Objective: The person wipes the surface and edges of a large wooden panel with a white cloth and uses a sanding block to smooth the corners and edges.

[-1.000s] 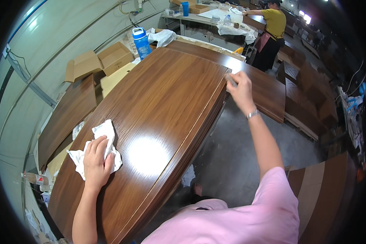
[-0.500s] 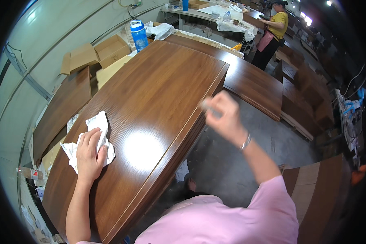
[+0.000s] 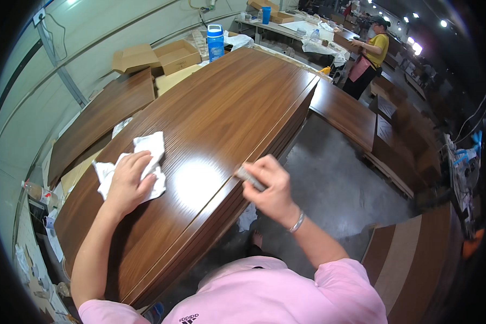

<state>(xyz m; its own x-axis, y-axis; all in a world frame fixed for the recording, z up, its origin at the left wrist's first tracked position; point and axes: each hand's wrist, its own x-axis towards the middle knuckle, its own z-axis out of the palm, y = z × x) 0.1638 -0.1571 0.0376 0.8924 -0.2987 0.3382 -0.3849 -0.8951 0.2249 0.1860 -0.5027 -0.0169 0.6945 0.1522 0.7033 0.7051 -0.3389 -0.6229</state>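
A brown wood-grain panel (image 3: 229, 108) with a glossy finish lies on top of a stack, running from near left to far right. On its left part a crumpled white cloth (image 3: 151, 143) lies under my left hand (image 3: 128, 181), whose fingers are bent over it and press it to the surface. At the panel's right edge, my right hand (image 3: 270, 186) is closed round a short greyish stick-like piece (image 3: 250, 178). The tip of that piece is at the grooved edge, though whether it touches cannot be told. Its exact kind is unclear.
A blue bottle (image 3: 215, 43) and an open cardboard box (image 3: 177, 56) stand beyond the panel. More brown panels lie to the left (image 3: 105, 113) and right (image 3: 343, 110). A person in a yellow top (image 3: 378, 46) works at the back. A clear bottle (image 3: 39, 193) lies at far left.
My right hand has come nearer along the panel's right edge, with the greyish piece in it. My left hand stays on the cloth. The whole view has shifted slightly.
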